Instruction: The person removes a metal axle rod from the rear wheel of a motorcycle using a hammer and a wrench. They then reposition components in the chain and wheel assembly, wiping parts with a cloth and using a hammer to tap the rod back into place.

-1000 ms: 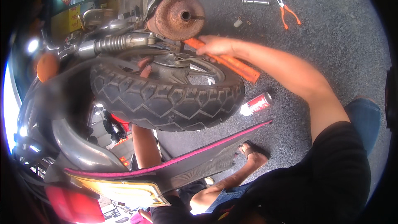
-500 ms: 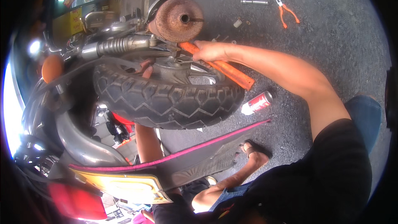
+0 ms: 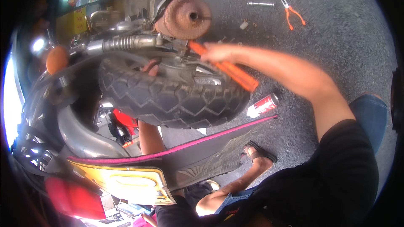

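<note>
A motorcycle rear wheel with a thick knobbly tyre (image 3: 176, 101) stands before me. My left arm reaches under and behind the tyre. Curled fingers of my left hand (image 3: 152, 67) show over the wheel's inner side, closed on it, though most of the hand is hidden. Beside the hub (image 3: 173, 64), my right hand (image 3: 219, 53) is closed over the upper part of a long orange bar (image 3: 235, 75); motion blurs the fingers. The bar slants down past the tyre's edge, with a small hole near its lower end. Above it sits a rusty round exhaust muffler (image 3: 187, 16).
Pliers with orange handles (image 3: 288, 13), a metal rod (image 3: 261, 4) and small parts lie on the asphalt. A red-and-white spray can (image 3: 264, 104) lies by the tyre. A mudguard flap with pink edging (image 3: 168, 151), a yellow-and-white plate and a red tail light (image 3: 75, 197) hang nearer me.
My right hand has moved slightly right, still on the orange bar. The whole view has shifted a little. My left fingers stay at the wheel.
</note>
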Demonstrator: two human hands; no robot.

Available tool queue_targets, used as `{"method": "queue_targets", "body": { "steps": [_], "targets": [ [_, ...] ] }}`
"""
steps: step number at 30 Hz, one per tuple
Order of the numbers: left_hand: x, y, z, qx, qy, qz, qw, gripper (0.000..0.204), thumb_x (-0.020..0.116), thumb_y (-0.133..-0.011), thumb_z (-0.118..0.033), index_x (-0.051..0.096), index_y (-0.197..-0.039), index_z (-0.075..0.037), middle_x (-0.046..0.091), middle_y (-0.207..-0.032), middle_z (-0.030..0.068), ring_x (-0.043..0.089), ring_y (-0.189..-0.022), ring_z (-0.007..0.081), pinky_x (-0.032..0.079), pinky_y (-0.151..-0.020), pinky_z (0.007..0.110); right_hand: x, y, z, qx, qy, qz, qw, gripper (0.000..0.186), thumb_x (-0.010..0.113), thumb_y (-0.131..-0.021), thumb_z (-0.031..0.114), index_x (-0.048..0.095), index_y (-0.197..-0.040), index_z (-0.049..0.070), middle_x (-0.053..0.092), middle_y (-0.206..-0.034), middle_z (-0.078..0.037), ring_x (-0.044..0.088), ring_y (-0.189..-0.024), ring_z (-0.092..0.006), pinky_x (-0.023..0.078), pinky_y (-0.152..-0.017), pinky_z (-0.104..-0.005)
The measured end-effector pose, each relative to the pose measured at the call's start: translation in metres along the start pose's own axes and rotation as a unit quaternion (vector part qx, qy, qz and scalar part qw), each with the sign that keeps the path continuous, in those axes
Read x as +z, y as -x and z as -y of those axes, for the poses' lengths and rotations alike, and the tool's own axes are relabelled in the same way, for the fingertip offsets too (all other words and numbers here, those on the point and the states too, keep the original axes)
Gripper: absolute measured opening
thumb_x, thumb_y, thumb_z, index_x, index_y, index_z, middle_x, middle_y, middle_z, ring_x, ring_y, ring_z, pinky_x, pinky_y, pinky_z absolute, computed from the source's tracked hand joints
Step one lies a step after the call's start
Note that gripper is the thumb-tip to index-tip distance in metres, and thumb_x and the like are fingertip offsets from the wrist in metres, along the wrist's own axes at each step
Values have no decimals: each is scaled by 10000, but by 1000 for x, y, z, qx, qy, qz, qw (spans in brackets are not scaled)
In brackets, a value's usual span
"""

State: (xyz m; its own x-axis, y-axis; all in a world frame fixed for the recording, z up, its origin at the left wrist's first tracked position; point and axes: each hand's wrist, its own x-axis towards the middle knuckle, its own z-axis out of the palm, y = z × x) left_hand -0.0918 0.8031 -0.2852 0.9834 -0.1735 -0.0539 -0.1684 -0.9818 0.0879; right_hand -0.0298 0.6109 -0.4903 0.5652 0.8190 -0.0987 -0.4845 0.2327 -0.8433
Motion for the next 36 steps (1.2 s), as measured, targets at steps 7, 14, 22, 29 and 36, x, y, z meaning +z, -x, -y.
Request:
{"method": "queue_targets", "body": {
  "steps": [7,14,22,29,36],
  "targets": [
    [-2,14,4,-69,92,-32,993,429,553,-829,-249,543,-1211,-54,545,-1226,131,513,-1122,251,359,-994,359,-13,-30,-41,30,-145,70,986,236,538,-859,223,429,-1010,79,491,-691,-18,488,-532,-99,418,-429,-282],
    [-7,31,31,-66,103,-32,992,557,567,-787,-370,518,-1238,-48,512,-1261,153,485,-1158,274,343,-1012,362,-32,31,-142,89,-190,-230,950,232,600,-805,263,559,-749,42,525,-599,-56,526,-511,-187,430,-481,-336],
    [-2,36,73,-24,142,-5,990,714,584,-738,-509,489,-1269,-41,475,-1301,178,452,-1201,301,325,-1031,366,25,83,-259,131,469,-251,837,285,627,-759,291,611,-882,35,554,-744,-110,558,-697,-279,451,-625,-398],
    [1,-2,112,40,166,82,982,856,599,-696,-630,464,-1295,-34,443,-1336,200,423,-1237,324,310,-1048,370,148,127,-238,-17,674,-235,700,370,640,-732,321,607,-965,36,581,-933,-141,567,-912,-326,453,-774,-427],
    [-11,4,114,121,195,49,972,967,600,-662,-711,449,-1299,1,486,-1295,219,440,-1228,347,325,-1036,379,310,80,-134,-95,654,-220,717,348,556,-856,273,553,-1058,-10,532,-965,-162,531,-916,-360,431,-812,-432]
  ]
}}
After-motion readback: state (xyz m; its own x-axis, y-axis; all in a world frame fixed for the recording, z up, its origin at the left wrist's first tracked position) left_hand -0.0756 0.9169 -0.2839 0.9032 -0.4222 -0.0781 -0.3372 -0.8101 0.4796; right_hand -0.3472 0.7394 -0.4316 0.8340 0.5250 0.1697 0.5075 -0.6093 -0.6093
